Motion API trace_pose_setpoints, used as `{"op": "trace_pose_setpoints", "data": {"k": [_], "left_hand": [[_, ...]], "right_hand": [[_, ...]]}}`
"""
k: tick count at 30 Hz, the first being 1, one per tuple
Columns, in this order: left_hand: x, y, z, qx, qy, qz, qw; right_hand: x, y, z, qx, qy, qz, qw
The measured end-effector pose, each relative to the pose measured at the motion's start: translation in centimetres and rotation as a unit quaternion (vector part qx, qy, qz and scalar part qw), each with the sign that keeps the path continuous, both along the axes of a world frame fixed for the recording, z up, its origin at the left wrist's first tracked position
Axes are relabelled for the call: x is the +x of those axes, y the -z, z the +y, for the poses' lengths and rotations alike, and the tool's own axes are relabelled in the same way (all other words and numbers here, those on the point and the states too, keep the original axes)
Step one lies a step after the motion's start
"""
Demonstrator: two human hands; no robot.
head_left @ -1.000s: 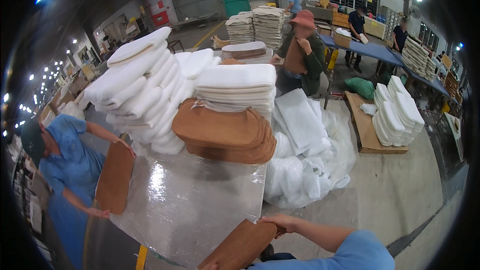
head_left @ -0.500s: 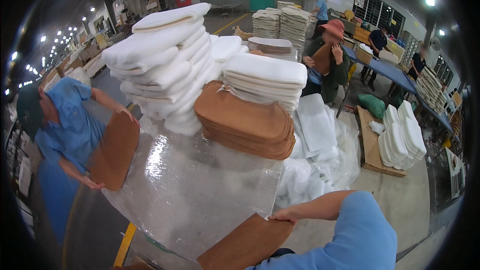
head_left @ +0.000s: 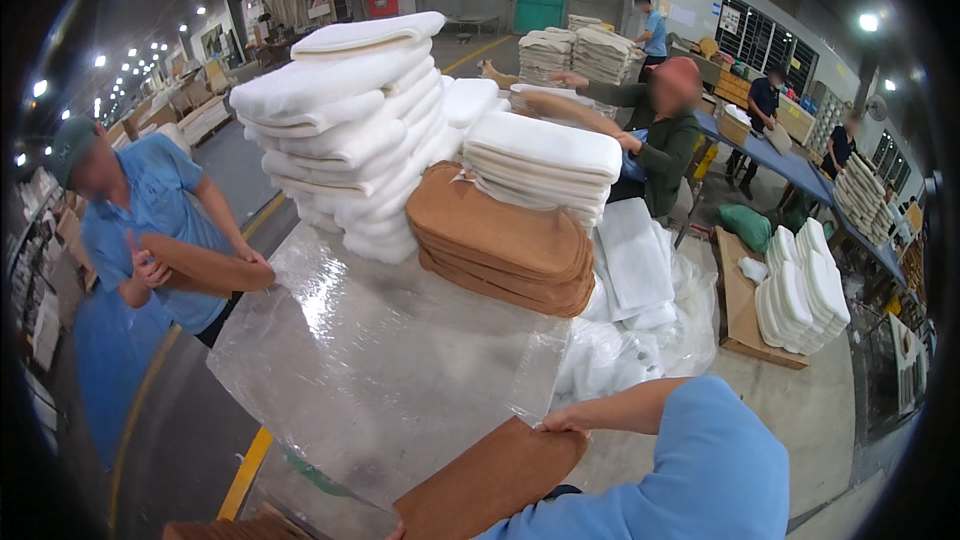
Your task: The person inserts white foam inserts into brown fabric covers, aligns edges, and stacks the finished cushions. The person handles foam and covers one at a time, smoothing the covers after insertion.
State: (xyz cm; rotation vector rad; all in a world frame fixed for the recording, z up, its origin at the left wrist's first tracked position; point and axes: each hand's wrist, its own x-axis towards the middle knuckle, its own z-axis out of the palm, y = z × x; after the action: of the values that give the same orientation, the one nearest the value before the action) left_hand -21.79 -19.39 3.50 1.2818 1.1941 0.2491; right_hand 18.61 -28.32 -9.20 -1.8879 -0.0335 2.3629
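We hold a brown felt piece [head_left: 487, 485] low in front of us, over the near edge of the counter [head_left: 380, 380], which is covered in clear plastic sheet. Our right hand [head_left: 562, 423] has its grip closed on the piece's far upper corner, fingers curled over the edge. Our left hand [head_left: 395, 530] is mostly hidden at the piece's lower left corner, so we cannot tell how its grip stands.

Further back on the counter sits a stack of brown pieces [head_left: 500, 245], with a stack of white pads [head_left: 545, 165] resting on it and a taller, leaning pile of white pads [head_left: 345, 120] just beside. To our left, a person in a blue shirt [head_left: 150, 210] holds another brown piece [head_left: 205, 265] with both hands.
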Motion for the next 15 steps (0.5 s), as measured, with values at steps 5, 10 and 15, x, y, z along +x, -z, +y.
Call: {"op": "trace_pose_setpoints", "data": {"k": [5,10,15], "left_hand": [[-1.2,-0.2,-1.5,0.042,-0.089,0.005,0.995],[-0.9,0.9,-3.1,0.072,-0.248,-0.035,0.965],[3.1,7.7,-5.6,-0.067,-0.353,-0.258,0.897]], "right_hand": [[0.0,-3.3,1.6,0.17,-0.043,-0.099,0.979],[3.4,-6.2,10.1,0.374,-0.096,-0.315,0.867],[4.0,-9.0,17.7,0.49,-0.163,-0.47,0.716]]}}
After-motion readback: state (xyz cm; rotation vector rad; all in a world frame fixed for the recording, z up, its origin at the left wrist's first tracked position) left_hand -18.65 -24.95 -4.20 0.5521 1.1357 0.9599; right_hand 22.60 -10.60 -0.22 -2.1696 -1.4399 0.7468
